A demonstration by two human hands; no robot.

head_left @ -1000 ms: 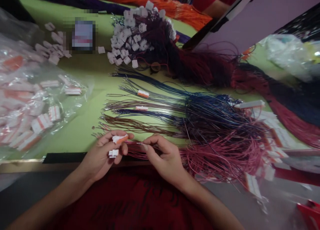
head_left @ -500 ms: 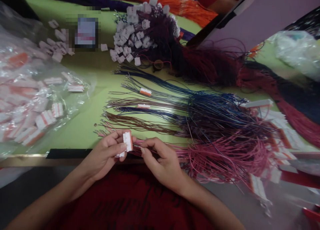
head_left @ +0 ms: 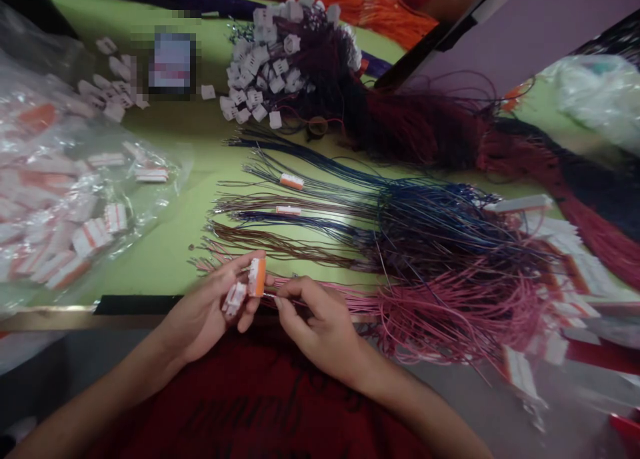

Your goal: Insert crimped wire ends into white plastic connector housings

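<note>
Left hand (head_left: 210, 312) fingers pinching orange-white connector (head_left: 257, 276), right hand (head_left: 320, 326) fingers pinching pink wire (head_left: 270, 295) end just beside it

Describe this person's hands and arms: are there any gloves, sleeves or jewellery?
The left hand and right hand are bare: no gloves, and no rings or watch that I can see. The forearms are uncovered too, with no sleeves reaching into view. Below them shows a dark red garment with faint dark lettering.
</note>
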